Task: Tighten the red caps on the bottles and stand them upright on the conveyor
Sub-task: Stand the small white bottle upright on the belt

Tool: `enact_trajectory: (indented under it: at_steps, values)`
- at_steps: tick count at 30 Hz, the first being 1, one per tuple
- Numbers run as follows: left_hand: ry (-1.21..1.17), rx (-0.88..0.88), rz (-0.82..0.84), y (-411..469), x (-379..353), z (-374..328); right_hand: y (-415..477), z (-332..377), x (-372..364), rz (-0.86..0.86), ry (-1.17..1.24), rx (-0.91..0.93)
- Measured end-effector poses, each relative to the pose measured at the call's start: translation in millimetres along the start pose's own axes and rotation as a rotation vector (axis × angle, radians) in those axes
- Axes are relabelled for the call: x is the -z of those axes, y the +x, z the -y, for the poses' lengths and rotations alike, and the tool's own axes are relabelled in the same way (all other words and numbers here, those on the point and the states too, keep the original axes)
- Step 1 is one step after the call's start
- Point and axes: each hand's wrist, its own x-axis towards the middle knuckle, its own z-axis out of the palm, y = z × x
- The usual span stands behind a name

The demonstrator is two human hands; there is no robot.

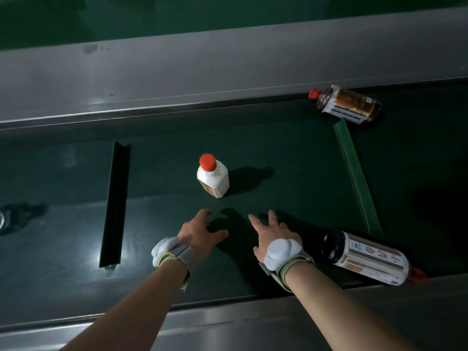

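Note:
A white bottle [214, 179] with a red cap [207, 162] stands upright in the middle of the dark green conveyor belt [291, 148]. My left hand [200, 231] and my right hand [272, 234] hover just below it, both empty with fingers spread, apart from the bottle. A dark bottle [348, 105] with a red cap lies on its side at the far right edge of the belt. Another dark labelled bottle [367, 257] lies on its side near my right wrist, its red cap pointing right.
A grey metal rail [202, 79] runs along the belt's far side and another [253, 323] along the near side. A raised dark cleat [116, 203] crosses the belt at left, a green cleat [357, 178] at right.

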Motion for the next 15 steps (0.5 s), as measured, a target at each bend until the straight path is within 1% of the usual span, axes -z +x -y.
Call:
enact_trajectory:
  at_steps: [2,7,11,13,15]
  values:
    - [0.067,-0.055,0.031,-18,-18,-3,-12,-11,-3,-0.005,0.006,-0.014]
    - [0.152,-0.156,0.038,-44,-47,-12,-36,-30,-8,-0.070,0.040,-0.007]
    - [0.227,-0.192,0.123,-67,-70,-28,-68,-58,-12,-0.096,0.042,-0.051]
    - [0.238,-0.232,0.155,-73,-76,-33,-80,-71,-10,-0.098,0.051,-0.063]
    - [0.254,-0.312,0.195,-83,-82,-43,-96,-87,-7,-0.103,0.060,-0.105]
